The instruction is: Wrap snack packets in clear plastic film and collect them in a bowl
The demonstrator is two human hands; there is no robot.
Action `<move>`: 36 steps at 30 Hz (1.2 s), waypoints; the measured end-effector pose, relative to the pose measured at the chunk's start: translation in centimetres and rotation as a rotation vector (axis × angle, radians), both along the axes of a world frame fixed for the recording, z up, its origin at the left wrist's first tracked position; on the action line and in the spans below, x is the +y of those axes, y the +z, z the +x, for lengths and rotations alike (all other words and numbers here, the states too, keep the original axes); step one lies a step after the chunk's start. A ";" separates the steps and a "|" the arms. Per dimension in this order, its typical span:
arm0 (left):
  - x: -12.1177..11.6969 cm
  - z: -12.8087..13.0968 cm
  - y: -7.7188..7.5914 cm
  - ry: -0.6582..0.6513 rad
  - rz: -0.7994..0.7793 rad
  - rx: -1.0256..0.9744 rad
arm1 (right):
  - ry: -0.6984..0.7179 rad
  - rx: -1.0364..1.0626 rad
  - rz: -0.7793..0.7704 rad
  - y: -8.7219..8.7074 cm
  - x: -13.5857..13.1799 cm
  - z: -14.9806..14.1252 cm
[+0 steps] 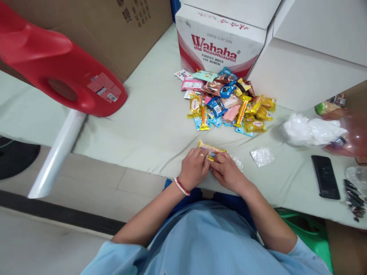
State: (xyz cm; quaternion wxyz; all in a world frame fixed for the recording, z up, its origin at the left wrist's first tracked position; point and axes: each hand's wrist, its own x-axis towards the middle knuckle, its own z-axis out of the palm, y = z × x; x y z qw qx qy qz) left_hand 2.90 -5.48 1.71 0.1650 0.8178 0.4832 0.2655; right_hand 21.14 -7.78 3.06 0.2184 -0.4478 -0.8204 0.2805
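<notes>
1. Nearest to the camera, at the front edge of the table point(149, 126), the left hand point(194, 168) and the right hand point(228, 172) meet; both are closed with the fingertips pinching a yellow snack packet point(210, 149).
2. On the left wrist sits a red and white bracelet point(182, 186).
3. Just beside the right hand lies a small clear wrapper point(262, 156), and a black phone point(325, 176) rests further right.
4. Behind that, a crumpled white plastic bag point(311, 130) lies on the cloth.
5. Farther back, a pile of colourful snacks point(229, 101) lies in front of a Wahaha box point(218, 42).
6. At far left, a red jug point(60, 70) lies on its side.
</notes>
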 end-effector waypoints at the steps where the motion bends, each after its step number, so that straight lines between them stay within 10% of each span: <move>1: 0.0 0.1 -0.3 -0.019 0.015 0.008 | 0.006 0.052 -0.031 0.3 -0.1 0.3; 5: -0.6 0.1 -0.6 -0.067 0.057 0.104 | -0.343 0.238 -0.247 1.0 -0.6 2.5; 9: -1.5 1.0 -0.8 -0.013 0.050 0.240 | -0.747 -0.068 -0.231 -0.2 -1.0 4.4; 15: -1.6 1.3 -1.3 -0.011 0.074 0.305 | -0.627 -0.292 0.002 -0.9 -3.2 4.5; 23: -1.8 1.4 -1.2 -0.054 0.112 0.381 | -0.653 -0.253 -0.183 4.1 -0.9 2.6; 32: -0.3 -0.9 -1.0 -0.264 0.009 0.039 | -0.462 -0.404 -0.171 1.4 4.0 -3.0; 36: 1.2 -2.3 -1.3 0.066 -0.100 -0.150 | -0.411 -0.388 -0.139 1.2 2.7 -3.3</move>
